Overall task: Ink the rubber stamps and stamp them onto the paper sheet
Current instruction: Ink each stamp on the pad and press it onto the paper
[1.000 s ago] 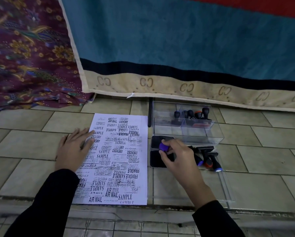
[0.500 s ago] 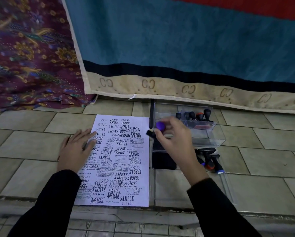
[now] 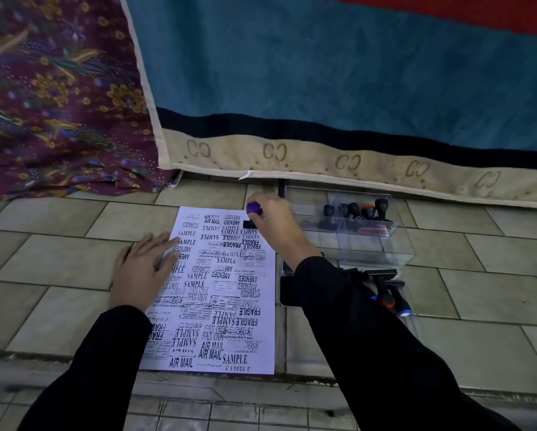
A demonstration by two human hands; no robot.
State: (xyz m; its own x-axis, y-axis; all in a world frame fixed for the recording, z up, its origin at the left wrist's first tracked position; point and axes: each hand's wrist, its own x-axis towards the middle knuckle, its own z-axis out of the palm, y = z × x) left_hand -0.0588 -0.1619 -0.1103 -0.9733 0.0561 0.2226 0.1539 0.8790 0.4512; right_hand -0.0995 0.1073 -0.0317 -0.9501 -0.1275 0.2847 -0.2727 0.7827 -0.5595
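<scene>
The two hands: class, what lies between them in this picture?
In the head view, the printed middle of the paper sheet lies between the left hand and the right hand, which holds the purple-topped stamp.

A white paper sheet (image 3: 226, 293) lies flat on the tiled floor, crowded with black imprints such as SAMPLE, AIR MAIL, FRAGILE and EXPRESS. A purple-capped rubber stamp with a black base (image 3: 252, 214) stands upright on the sheet's far right corner. More black-handled rubber stamps (image 3: 358, 211) stand in a clear plastic box to the right; others (image 3: 388, 293) lie nearer, beside two black ink pads (image 3: 287, 286).
</scene>
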